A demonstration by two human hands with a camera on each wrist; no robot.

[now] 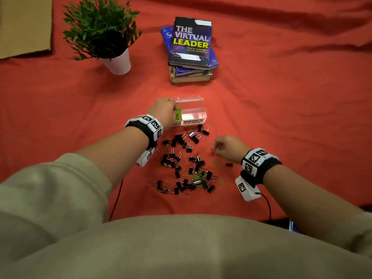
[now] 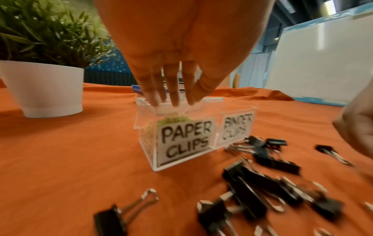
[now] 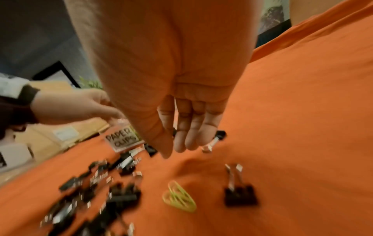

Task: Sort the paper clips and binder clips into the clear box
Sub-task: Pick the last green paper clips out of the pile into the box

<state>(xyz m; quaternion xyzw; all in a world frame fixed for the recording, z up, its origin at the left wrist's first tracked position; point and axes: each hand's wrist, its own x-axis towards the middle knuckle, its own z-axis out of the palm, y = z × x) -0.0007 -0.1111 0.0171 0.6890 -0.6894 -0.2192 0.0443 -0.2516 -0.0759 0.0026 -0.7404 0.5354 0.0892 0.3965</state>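
Observation:
The clear box point(image 1: 194, 106) stands on the orange cloth, with compartments labelled PAPER CLIPS point(image 2: 184, 140) and BINDER CLIPS. My left hand point(image 1: 165, 111) is over the paper clip side, its fingers point(image 2: 173, 95) pointing straight down at the rim and holding nothing. Green paper clips point(image 2: 173, 119) lie inside that compartment. Black binder clips point(image 1: 181, 158) are scattered in front of the box, with green paper clips point(image 1: 198, 176) mixed in. My right hand point(image 3: 177, 148) hangs relaxed and empty above the cloth, just beyond two green paper clips point(image 3: 179, 197) and a lone binder clip point(image 3: 240, 194).
A potted plant in a white pot point(image 1: 119, 62) stands at the back left and a stack of books point(image 1: 191, 49) behind the box. Cardboard point(image 1: 24, 25) lies at the far left corner. Thin black cables point(image 1: 116, 200) run from both wrist cameras toward my body.

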